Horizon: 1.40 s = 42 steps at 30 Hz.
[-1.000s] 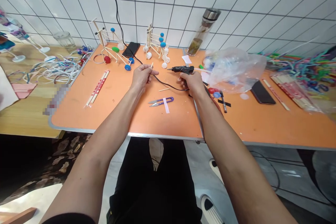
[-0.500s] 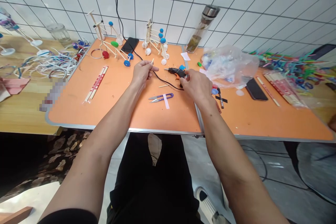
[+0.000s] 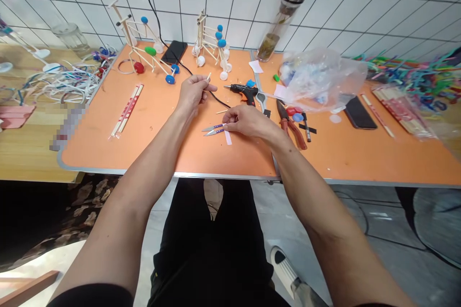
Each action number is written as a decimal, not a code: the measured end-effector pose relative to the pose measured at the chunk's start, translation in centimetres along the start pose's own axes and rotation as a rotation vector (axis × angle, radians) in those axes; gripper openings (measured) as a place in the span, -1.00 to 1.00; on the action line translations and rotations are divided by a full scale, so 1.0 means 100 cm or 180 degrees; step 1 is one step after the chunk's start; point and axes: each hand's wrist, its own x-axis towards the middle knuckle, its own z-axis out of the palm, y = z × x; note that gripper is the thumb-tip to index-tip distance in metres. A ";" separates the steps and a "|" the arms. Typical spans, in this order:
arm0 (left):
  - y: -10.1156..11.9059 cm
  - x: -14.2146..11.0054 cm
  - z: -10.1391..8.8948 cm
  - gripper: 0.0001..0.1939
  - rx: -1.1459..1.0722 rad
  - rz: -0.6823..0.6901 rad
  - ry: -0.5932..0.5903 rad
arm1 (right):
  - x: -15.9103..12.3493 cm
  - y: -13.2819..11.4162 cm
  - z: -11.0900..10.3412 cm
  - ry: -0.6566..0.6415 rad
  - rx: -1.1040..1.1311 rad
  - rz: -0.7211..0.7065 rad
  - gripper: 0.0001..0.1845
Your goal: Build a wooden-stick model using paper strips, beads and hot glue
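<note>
My left hand (image 3: 192, 93) is raised above the orange table (image 3: 90, 144), pinching a short wooden stick (image 3: 209, 76) between fingers and thumb. My right hand (image 3: 247, 122) lies over purple-handled thread snips (image 3: 215, 129), its fingers closed on the handle with the blades pointing left. A pale pink paper strip (image 3: 228, 137) is beside the fingertips. A black hot glue gun (image 3: 243, 90) rests on the table beyond my right hand, and its black cord (image 3: 219, 101) runs past my left hand.
Two stick models with blue beads (image 3: 209, 41) (image 3: 144, 48) stand at the back, near a black phone (image 3: 174, 52). Red-handled pliers (image 3: 291, 124) and a plastic bag (image 3: 324, 79) lie to the right. Paper-wrapped chopsticks (image 3: 126, 110) lie left.
My right hand has let go of the glue gun, now resting on the table, and moved down and left onto the snips. The red-handled pliers now show. My left hand is nearly unchanged.
</note>
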 end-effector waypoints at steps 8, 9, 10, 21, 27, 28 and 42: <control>-0.004 0.004 -0.003 -0.73 0.0041 -0.0034 -0.0022 | -0.003 0.001 0.001 0.0173 0.0485 -0.0053 -0.91; -0.004 0.004 -0.003 -0.72 0.0033 -0.0046 -0.0070 | -0.003 0.000 -0.002 0.0239 0.0619 -0.0034 -0.91; -0.003 0.002 -0.003 -0.72 0.0017 -0.0069 -0.0148 | -0.001 -0.001 -0.006 0.0334 0.0732 -0.0022 -0.91; -0.004 -0.008 -0.001 -0.84 0.0084 -0.0115 -0.1146 | 0.041 -0.011 -0.047 0.1014 0.1476 -0.0048 -0.82; -0.012 -0.002 -0.002 -0.72 -0.0007 -0.0019 -0.1185 | 0.051 -0.008 -0.033 0.1110 0.2343 0.0042 -0.82; -0.013 -0.001 -0.002 -0.71 -0.0019 -0.0007 -0.1160 | 0.052 -0.007 -0.031 0.1119 0.2479 0.0058 -0.80; -0.008 -0.004 0.005 -0.72 -0.0377 0.0195 -0.0583 | 0.050 -0.007 0.000 0.0857 0.3440 -0.0060 -0.50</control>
